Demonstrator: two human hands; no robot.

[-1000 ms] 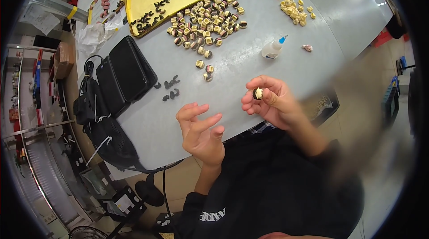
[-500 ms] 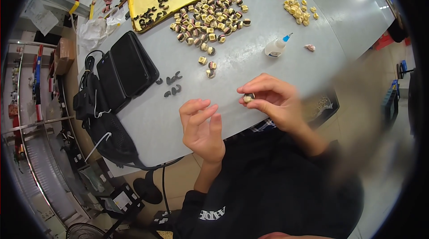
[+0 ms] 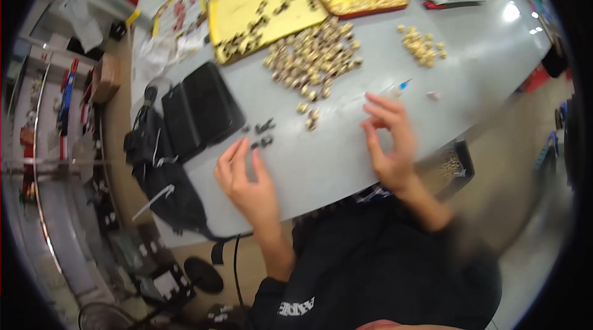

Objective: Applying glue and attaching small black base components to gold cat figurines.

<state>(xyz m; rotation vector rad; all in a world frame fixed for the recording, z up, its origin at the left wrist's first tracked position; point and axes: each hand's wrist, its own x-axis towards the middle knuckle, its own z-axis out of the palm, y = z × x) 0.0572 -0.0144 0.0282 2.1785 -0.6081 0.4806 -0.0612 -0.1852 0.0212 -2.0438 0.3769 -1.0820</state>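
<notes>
My left hand (image 3: 247,185) is open above the near left of the grey table. Its fingertips are close to a few small black curved pieces (image 3: 265,142). Farther right, my right hand (image 3: 394,145) hovers over the table with its fingers apart and nothing visible in them. Just past its fingertips is a squeeze bottle with a blue nozzle (image 3: 403,85), its white body blurred and partly hidden. Between the hands, a few small cream-and-dark pieces (image 3: 312,121) lie below a large pile of similar pieces (image 3: 315,52).
A yellow tray (image 3: 241,12) with black pieces and a red-rimmed tray (image 3: 377,9) of cream pieces stand at the back. Loose cream pieces (image 3: 421,47) lie at right, near a small pinkish lump (image 3: 433,95). A black folding device (image 3: 201,108) and dark bag (image 3: 170,191) occupy the left.
My right hand no longer shows the small cream-and-dark piece it pinched, and its fingers have spread. My left hand has moved left toward the black pieces. The whole view has shifted.
</notes>
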